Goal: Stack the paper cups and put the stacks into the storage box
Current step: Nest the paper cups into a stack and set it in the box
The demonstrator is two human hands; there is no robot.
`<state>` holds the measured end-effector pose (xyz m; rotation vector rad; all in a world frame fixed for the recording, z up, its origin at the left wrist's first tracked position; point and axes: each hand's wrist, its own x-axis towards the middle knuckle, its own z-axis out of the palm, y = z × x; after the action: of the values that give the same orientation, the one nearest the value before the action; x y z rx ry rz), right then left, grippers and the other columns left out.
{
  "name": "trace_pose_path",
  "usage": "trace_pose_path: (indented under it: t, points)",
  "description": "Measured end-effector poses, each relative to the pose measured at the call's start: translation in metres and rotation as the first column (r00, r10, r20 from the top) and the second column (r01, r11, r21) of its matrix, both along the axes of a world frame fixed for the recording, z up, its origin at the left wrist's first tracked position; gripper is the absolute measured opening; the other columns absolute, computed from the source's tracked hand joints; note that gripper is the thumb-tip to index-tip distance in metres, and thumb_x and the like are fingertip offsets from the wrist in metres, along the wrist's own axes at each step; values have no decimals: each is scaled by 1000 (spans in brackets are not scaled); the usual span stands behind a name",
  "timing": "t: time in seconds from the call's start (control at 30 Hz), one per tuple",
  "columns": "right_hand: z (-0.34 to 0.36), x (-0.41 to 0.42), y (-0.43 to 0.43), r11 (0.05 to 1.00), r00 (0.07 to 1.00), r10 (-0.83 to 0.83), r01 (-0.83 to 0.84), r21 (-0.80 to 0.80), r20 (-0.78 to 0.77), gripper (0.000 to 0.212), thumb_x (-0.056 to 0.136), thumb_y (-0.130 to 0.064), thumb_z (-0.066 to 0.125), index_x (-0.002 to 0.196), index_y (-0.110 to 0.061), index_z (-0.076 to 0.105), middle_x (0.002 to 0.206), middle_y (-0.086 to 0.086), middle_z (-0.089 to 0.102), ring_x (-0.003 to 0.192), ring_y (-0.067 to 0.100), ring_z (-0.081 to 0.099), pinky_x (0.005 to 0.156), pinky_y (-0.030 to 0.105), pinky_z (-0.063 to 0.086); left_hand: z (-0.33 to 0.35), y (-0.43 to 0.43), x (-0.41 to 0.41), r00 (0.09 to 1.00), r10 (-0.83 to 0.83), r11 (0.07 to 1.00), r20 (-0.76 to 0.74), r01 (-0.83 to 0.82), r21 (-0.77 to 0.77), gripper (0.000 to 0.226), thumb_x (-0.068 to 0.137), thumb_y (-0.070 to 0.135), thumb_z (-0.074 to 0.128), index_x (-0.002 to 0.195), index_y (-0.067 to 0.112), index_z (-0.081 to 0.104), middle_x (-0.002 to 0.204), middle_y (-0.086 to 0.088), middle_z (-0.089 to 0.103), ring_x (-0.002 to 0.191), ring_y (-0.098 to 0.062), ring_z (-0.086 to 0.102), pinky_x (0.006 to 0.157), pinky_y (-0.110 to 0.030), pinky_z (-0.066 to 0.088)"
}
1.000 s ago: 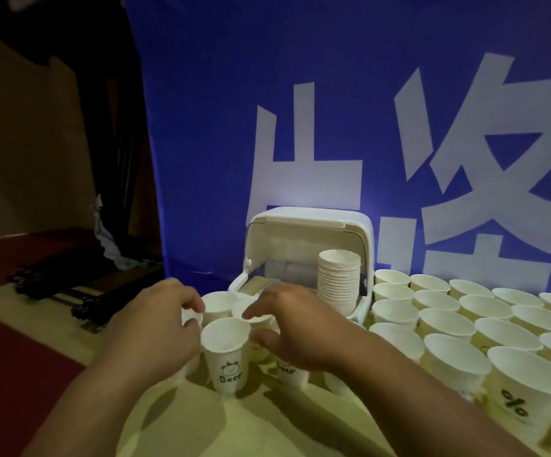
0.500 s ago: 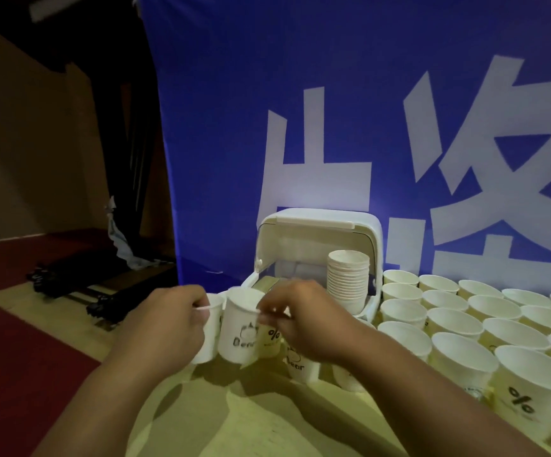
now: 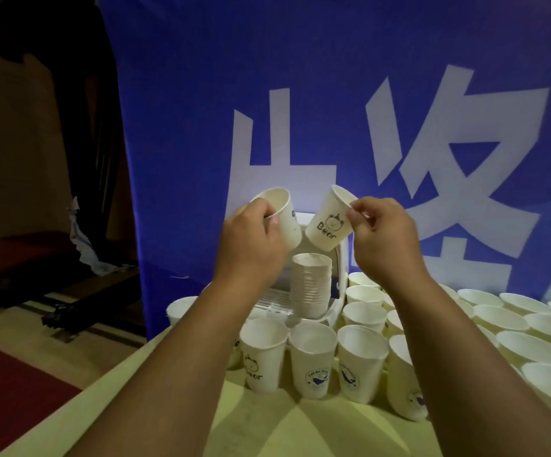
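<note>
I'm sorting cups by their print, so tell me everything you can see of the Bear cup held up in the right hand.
The Bear cup is a white, tapered paper cup with a rolled rim. A small bear face sits above the word Bear in dark print. It is in the air, tilted with the rim up and to the right. Its base points toward the other raised cup; whether they touch cannot be told. The right hand pinches its rim with the fingers. It is above the stack in the storage box.
</note>
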<state>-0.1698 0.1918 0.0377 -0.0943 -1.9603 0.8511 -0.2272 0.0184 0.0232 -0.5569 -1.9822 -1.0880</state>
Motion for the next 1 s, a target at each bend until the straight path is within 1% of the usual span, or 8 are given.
trace_pose_path:
  t: [0.13,0.27,0.4,0.53,0.7,0.8,0.87,1.0]
  points:
    - [-1,-3,14,995,995,-93,92,-50,-33,19,97,-24,59,113,-19,68,102,-3,53,92,16,54,62,9,34,-12,33,-10,999,-19,1000,27,19,22,14,106,24,50,93,23,55,92,7,58,75,-7,53,60,-13,35]
    - [0,-7,20,992,991,-122,119,-49,-50,22,97,-24,59,117,-18,67,105,-1,54,93,17,53,64,9,34,-38,41,-14,999,-48,997,1,48,-55,18,107,19,43,94,16,56,97,2,57,84,-17,55,65,-28,43]
    - [1,-7,17,992,990,-124,121,-37,-73,23,98,-23,58,118,-17,67,103,-1,52,94,17,51,64,8,32,-47,34,-13,998,-28,995,-61,22,-92,14,108,21,42,96,21,51,99,3,54,86,-16,53,70,-26,44]
    - [0,-9,12,993,990,-118,117,-13,-71,22,97,-24,60,116,-18,68,101,-3,51,92,16,51,64,8,32,-54,34,-12,1000,-1,981,-2,0,-196,18,107,23,39,104,17,56,104,0,57,92,-20,53,78,-42,54]
    - [-2,-13,8,991,994,-100,103,84,-40,21,96,-25,61,114,-19,69,104,-3,51,96,17,52,72,18,40,-57,33,-14,993,114,927,28,-96,-362,12,101,26,48,112,24,54,119,3,49,102,-17,44,88,-34,47]
    - [-3,-15,5,987,994,-104,108,123,-40,19,95,-25,62,112,-21,69,102,-5,50,98,20,52,74,21,42,-62,33,-16,991,79,922,107,-32,-387,22,106,35,45,124,26,53,138,4,40,120,-17,44,103,-38,45]
    - [-5,-15,3,985,996,-88,90,149,-22,17,95,-23,62,110,-21,70,102,-5,50,99,20,52,75,21,42,-64,32,-16,985,19,925,172,48,-378,28,105,43,43,127,27,51,135,7,43,120,-16,47,106,-43,45]
    - [-10,-17,-1,959,995,-73,51,279,68,16,96,-18,61,107,-15,72,104,1,57,92,17,51,68,15,37,-68,31,-17,982,-24,921,188,95,-378,35,99,50,55,127,32,43,131,11,51,119,-17,49,102,-40,44]
